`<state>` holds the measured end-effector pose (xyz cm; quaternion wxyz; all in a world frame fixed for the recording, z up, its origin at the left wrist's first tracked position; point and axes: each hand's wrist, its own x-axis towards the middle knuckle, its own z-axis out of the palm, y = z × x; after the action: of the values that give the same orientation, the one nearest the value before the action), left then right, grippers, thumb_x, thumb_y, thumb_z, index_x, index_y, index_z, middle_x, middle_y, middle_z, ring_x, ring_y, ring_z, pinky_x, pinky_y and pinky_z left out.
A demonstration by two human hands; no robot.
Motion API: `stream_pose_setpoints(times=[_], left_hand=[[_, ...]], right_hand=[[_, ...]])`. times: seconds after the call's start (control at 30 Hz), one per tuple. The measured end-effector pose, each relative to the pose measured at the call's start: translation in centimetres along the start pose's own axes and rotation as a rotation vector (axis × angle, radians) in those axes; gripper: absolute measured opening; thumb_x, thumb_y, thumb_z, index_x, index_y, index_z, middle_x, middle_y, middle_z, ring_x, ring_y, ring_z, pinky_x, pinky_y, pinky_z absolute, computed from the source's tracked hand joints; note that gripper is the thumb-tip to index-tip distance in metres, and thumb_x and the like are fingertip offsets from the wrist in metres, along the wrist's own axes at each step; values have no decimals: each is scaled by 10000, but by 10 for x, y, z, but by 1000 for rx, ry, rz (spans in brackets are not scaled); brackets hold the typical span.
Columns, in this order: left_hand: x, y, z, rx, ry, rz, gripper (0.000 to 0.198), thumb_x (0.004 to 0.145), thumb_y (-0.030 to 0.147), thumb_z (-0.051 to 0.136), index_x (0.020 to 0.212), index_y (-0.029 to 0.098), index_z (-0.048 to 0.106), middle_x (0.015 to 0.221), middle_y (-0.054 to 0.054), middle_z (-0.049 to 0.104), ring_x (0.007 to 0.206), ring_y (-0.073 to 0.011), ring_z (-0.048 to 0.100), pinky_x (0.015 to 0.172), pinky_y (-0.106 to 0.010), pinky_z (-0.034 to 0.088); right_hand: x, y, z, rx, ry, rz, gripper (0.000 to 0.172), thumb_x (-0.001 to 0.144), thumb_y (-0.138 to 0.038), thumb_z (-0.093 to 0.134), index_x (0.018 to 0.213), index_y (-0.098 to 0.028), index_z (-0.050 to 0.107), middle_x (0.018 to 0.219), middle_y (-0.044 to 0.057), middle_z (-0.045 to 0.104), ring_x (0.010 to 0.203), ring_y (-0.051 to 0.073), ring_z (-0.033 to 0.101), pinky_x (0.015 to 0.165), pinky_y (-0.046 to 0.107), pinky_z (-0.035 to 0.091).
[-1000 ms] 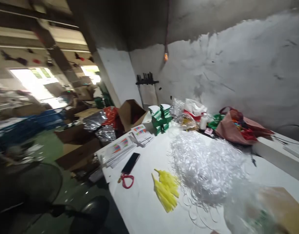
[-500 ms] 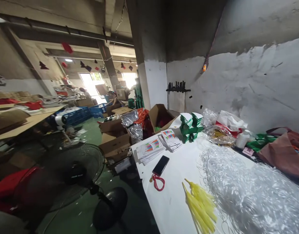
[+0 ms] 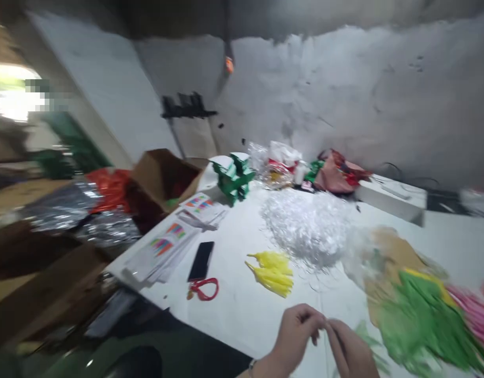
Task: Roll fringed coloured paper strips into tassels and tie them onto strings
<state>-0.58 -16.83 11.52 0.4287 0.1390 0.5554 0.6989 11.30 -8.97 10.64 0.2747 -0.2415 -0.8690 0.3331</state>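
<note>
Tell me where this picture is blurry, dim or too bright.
Head view: the window at far left glares white; the silver wrapping looks smeared; the upper wall is dim; left hand and right hand look blurred, so anything they hold is unclear.

At the bottom of the frame, just right of centre, a slim, greyish bracelet is worn below the bare left hand, its details blurred. The right hand is bare too.

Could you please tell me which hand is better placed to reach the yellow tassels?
Probably the left hand: it is nearer the yellow tassels, while the right hand is farther off. Whether either holds something is unclear.
</note>
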Motion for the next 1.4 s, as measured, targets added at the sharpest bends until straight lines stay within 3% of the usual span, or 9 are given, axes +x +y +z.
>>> stream_pose_setpoints(times=[0.17,0.47,0.6,0.93,1.13,1.27,1.4], left_hand=[[-3,10,-4,-16,-36,-108,340,678,451,746,680,119,674,528,22,557,459,-71,439,446,-195,356],[-13,6,7,32,-68,-161,369,681,491,736,704,127,678,541,36,534,469,-73,424,444,-190,337],[-17,7,12,74,-61,-134,360,675,487,739,674,134,663,528,40,522,473,-78,427,452,-193,339],[-25,1,19,154,-118,-150,360,697,502,711,665,150,643,518,47,508,472,-82,417,467,-198,346],[-30,1,21,274,-142,-62,347,757,493,658,649,165,626,497,56,461,485,-87,394,491,-200,343],[-34,5,22,332,-227,54,269,801,435,629,811,183,721,690,3,588,578,-117,502,586,-239,440],[-38,6,20,348,-294,101,220,822,378,618,910,217,740,786,-13,614,614,-127,545,636,-264,478]], right_hand=[[7,-21,-8,-34,-87,-87,289,995,-274,363,836,-213,596,706,24,616,652,158,608,634,255,455],[-1,-29,-28,31,-175,23,287,1000,-250,349,816,-200,564,733,9,614,671,133,572,644,236,402],[-6,-27,-33,14,-181,18,300,999,-250,340,801,-198,559,728,8,600,663,132,554,636,243,388],[-20,-25,-43,-197,-101,-159,308,995,-217,320,769,-198,529,657,2,530,616,141,505,599,260,332],[-24,-28,-49,-157,-117,-80,331,1000,-244,319,759,-198,541,664,4,550,623,139,517,613,256,344],[-26,-31,-53,-92,-67,40,329,1010,-255,311,798,-201,557,713,12,593,649,134,545,636,247,380],[-32,-29,-55,-116,-78,18,331,1011,-257,311,799,-200,559,705,8,582,639,136,536,626,251,378]])
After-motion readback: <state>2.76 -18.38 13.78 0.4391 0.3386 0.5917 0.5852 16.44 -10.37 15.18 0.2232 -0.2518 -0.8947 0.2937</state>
